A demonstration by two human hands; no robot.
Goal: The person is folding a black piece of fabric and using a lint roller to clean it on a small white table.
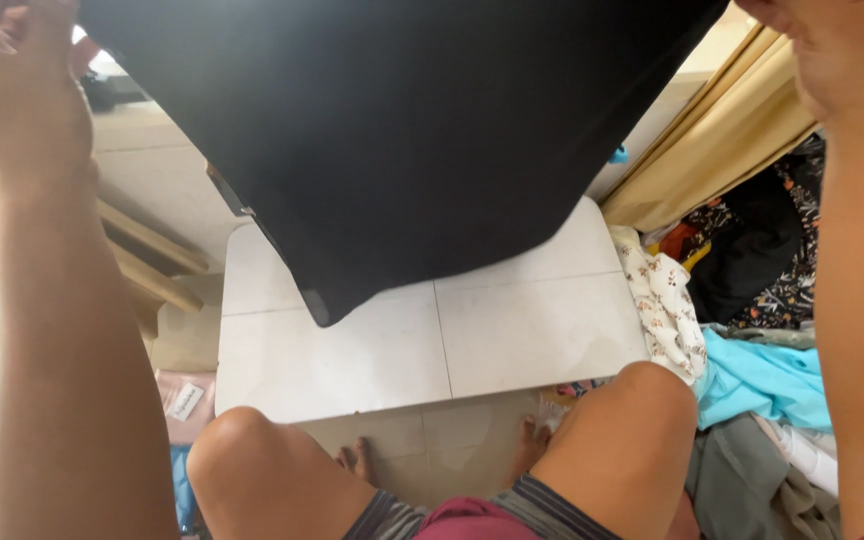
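- The 2 hands are raised high, close to the camera, and a black cloth (402,140) hangs between them.
- The left hand (17,85) is at the top left corner of the view; its fingers are curled near the upper edge of the cloth, but I cannot tell if they really grip it.
- The right hand (827,50) is at the top right corner, partly cut by the frame, and its grip is also not visible.
- The cloth hangs above a low white tabletop (512,340) made of tile-like panels and hides the far part of it.
- Under the tabletop edge, the person's 2 bare knees and the toes on the floor are visible.
- At the right of the tabletop lies a pile of clothes: a white floral piece (667,310), a turquoise piece (762,380) and a dark patterned one (772,260).
- A yellow-beige curtain (722,140) hangs behind this pile.
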